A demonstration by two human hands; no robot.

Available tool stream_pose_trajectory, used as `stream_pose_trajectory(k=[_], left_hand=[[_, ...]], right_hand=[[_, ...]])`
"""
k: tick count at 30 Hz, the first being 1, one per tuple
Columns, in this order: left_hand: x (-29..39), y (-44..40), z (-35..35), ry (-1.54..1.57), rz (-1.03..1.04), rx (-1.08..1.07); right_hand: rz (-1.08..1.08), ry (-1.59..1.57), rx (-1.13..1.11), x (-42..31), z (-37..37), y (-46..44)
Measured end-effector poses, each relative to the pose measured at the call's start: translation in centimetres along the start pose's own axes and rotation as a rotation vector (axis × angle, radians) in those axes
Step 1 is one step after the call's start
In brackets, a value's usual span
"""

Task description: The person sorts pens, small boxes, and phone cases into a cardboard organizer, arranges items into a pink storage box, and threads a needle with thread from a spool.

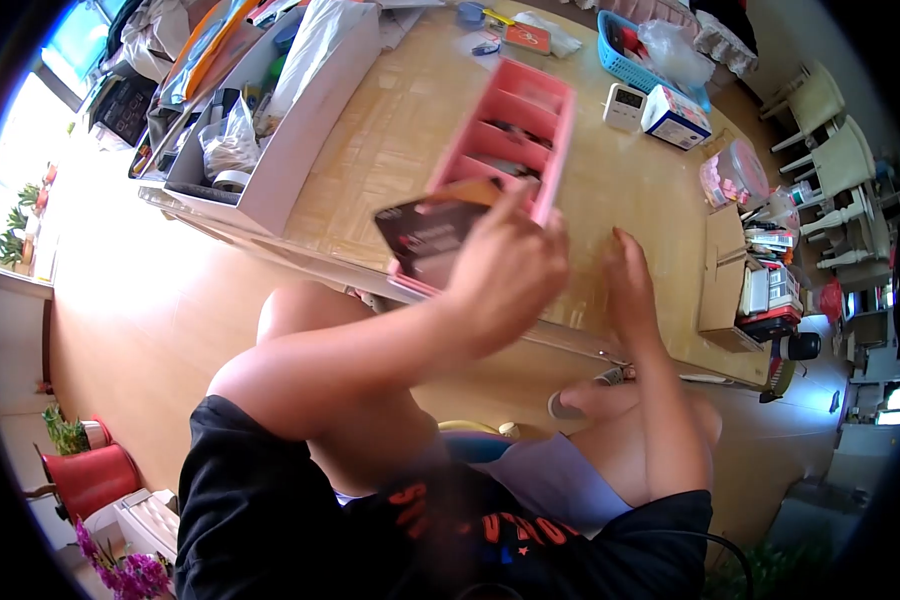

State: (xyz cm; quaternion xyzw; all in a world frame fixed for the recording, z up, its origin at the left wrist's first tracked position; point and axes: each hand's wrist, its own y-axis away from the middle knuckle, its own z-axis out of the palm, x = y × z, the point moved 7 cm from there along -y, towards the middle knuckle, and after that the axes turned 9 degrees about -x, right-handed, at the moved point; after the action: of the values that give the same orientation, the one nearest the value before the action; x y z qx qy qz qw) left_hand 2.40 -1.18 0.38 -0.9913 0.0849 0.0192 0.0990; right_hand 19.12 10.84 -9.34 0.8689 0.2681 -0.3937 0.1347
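Observation:
A long pink compartment tray (562, 110) lies on the table near its front edge, with dark flat items in some of its sections. Over the near end of the tray, my left hand (510, 265) is closed on a dark card (425, 238) with pale print, tilted and a little blurred. An orange-brown piece (475, 190) shows behind that card; whether my fingers hold it too I cannot tell. To the right of the tray my right hand (630, 285) rests at the tabletop, fingers stretched out and holding nothing.
A white box (320, 120) packed with odds and ends stands on the left. Along the right are a blue basket (635, 75), a white timer (624, 106), a small carton (676, 117), a clear tub (735, 175) and a cardboard organizer (722, 280).

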Motion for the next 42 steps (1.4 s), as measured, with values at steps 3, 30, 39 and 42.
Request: stream_pose_trajectory(k=[3,30,39,42], left_hand=[[4.2,-0.2,-1.1,0.057,0.213,0.075],[-18.8,-5.1,7.6,0.82,-0.331,0.246],[-24.8,-16.9,11.3,0.423,-0.375,0.677],[-26.8,-17.9,13.2,0.322,-0.565,0.644]], right_hand=[[0.062,-0.699,0.176,-2.1,-1.2,-0.6],[-0.192,-0.322,0.224,-8.0,-4.1,-0.5],[-0.341,0.004,0.232,-13.5,-5.0,-2.1],[-0.375,0.088,0.223,-14.9,-5.4,-3.2]])
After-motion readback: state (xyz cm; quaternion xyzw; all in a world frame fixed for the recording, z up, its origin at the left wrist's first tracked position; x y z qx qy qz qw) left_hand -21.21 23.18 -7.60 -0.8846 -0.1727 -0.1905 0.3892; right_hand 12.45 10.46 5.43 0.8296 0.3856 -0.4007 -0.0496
